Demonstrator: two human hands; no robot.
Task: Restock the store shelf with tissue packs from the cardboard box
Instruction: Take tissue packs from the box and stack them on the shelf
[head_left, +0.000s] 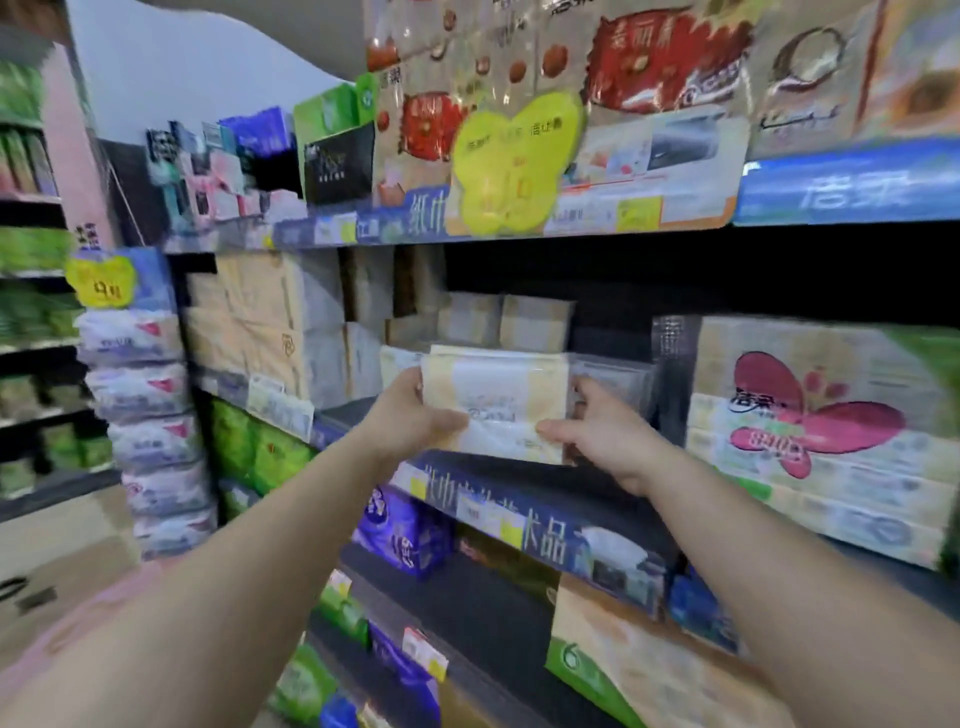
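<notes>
Both hands grasp one cream tissue pack (493, 400) at the middle shelf's (519, 499) front edge: left hand (410, 415) at its 9 o'clock, right hand (602, 431) at 3. Beige packs (260, 322) stand at 10 o'clock, a butterfly-printed bundle (815, 426) at 3. A stack of white packs (150, 426) stands in the aisle at 9 o'clock.

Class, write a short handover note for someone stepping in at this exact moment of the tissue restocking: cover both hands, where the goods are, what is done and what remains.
Left hand grips the left end of a cream tissue pack; right hand grips its right end.
The pack is held at the front edge of the middle shelf, in front of similar cream packs already stacked further back.
Done: some packs are shelved.
Left: set this pack in the gap, then fetch more. The cardboard box cannot be clearly made out in this view.
</notes>
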